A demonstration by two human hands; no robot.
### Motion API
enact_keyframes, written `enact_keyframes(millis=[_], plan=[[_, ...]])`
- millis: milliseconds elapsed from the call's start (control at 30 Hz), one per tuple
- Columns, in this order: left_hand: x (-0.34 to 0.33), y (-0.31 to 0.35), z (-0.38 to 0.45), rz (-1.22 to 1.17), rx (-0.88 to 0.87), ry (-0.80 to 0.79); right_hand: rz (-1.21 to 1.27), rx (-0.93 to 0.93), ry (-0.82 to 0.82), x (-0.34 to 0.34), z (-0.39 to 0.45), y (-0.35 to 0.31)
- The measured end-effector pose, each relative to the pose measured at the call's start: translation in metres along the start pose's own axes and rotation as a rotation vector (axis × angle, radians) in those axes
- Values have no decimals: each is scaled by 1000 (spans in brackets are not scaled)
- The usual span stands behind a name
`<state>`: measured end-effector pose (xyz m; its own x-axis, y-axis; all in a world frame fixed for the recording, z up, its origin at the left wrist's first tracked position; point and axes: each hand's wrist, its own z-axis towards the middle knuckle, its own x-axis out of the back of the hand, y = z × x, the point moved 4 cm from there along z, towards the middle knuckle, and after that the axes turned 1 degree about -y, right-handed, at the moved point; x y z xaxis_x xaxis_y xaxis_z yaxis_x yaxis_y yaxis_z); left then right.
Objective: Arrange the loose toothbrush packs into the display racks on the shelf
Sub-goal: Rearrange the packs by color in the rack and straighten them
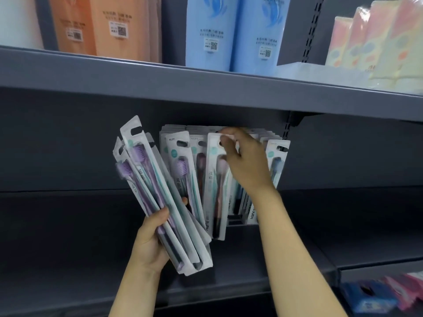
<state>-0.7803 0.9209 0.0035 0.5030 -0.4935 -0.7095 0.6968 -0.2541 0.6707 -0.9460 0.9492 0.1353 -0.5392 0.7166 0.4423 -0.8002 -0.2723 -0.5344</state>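
While left grip (151, 239) holds fanned packs (158, 193), right grip (242, 161) pinches pink pack (217, 179) top

I can read "NO.911" on the top of a white-carded purple toothbrush pack (180, 165) standing in the rack, and "Hane" on a white pack's lower edge (251, 212); other print is blurred.

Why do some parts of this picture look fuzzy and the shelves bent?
Head view: the right hand is motion-smeared at its fingertips; the packets at the bottom right corner are blurred; the wide lens bows the upper shelf edge; the left hand's toothbrush packs look fairly sharp.
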Motion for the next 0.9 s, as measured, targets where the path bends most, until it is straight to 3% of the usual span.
enact_keyframes(millis=[167,333,567,900], plan=[[-12,0,1,2,-8,-28,209,-54,-171,-6,-15,-4],[-22,-2,6,-15,-21,-11,284,-85,-179,-6,-22,-7],[-27,-1,4,-25,-61,-34,330,-300,-271,-14,-49,10],[-29,1,3,-54,-82,-52,285,-436,-702,-44,-101,48]])
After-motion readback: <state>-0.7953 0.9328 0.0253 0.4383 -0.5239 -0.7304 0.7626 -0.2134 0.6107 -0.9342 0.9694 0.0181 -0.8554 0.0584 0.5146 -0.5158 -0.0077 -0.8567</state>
